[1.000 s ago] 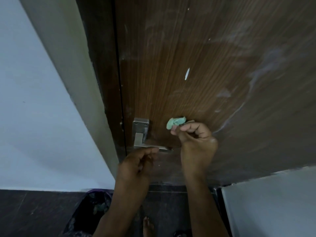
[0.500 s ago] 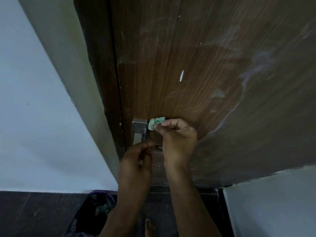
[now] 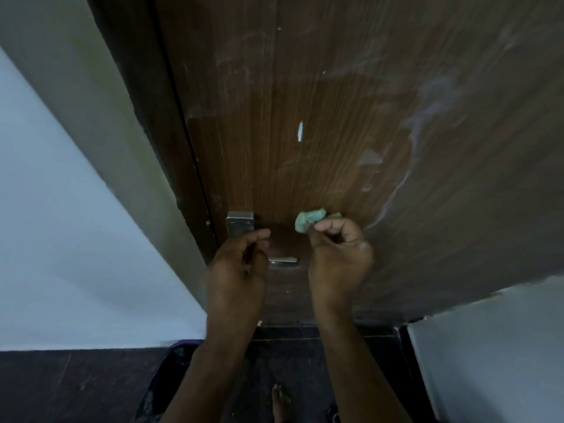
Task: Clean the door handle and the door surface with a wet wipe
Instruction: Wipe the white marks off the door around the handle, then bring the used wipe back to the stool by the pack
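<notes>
1 wet wipe [image 3: 309, 220], bunched, is pinched by right hand [image 3: 337, 257] at ctr frame; left hand [image 3: 239, 265] is curled round 1 door handle [image 3: 282, 260], grip unclear; 1 door [image 3: 335, 117].

Dim room: pale wall [image 3: 61, 224] at left, dark floor [image 3: 76, 386] below, white panel [image 3: 488, 346] at right

Bare forearms [image 3: 222, 346], no sleeves

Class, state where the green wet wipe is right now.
The wet wipe is pinched in the right hand, against the door, right of the handle.
</notes>
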### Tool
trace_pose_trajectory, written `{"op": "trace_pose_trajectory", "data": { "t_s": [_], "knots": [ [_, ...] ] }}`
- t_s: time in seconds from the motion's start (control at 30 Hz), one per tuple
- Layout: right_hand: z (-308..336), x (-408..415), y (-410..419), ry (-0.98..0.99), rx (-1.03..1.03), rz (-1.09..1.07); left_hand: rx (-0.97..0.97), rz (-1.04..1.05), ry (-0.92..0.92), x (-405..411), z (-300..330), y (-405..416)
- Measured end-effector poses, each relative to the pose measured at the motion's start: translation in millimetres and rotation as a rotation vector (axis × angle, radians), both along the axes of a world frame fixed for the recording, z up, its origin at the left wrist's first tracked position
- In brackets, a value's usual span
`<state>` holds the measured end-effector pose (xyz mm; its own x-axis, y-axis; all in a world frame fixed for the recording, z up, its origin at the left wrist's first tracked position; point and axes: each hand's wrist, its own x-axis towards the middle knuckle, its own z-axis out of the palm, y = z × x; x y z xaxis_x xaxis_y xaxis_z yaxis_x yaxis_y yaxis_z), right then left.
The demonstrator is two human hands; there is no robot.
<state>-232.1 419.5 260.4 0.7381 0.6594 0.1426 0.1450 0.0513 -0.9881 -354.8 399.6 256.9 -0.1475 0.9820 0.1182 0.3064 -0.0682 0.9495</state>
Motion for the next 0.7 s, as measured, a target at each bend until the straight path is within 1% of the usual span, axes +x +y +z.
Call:
{"op": "trace_pose_trajectory", "data": {
  "t_s": [0.07,0.13,0.2,0.27,0.33,0.4,0.43,0.53,0.7],
  "knots": [
    [16.2,10.9,-0.2,-0.037,0.116,-0.019,0.009,-0.035,-0.006,2.9,3.7,2.2],
    [29.6,26.9,-0.1,-0.031,0.172,-0.057,0.010,-0.075,0.010,6.1,9.8,3.2],
    [31.0,45.6,0.2,0.046,0.125,-0.125,0.028,-0.113,0.075,11.0,15.5,2.8],
    [21.4,58.7,-14.2,0.140,0.020,-0.185,0.034,-0.176,0.114,19.7,19.3,-3.1],
    [5.1,67.8,-48.3,0.143,-0.062,-0.254,0.027,-0.290,0.120,34.4,18.8,-13.5],
    [-12.6,74.9,-92.5,0.095,-0.098,-0.311,0.019,-0.403,0.128,52.4,14.7,-29.8],
    [-18.7,78.4,-115.1,0.114,-0.112,-0.326,0.005,-0.454,0.126,63.3,11.3,-40.8],
    [-33.5,98.0,-179.5,0.150,-0.184,-0.444,-0.079,-0.630,0.112,103.3,-4.1,-87.7],
    [-44.6,139.7,-288.3,0.107,-0.293,-0.680,-0.138,-0.913,0.167,166.7,-31.2,-175.9]
  ]
}}
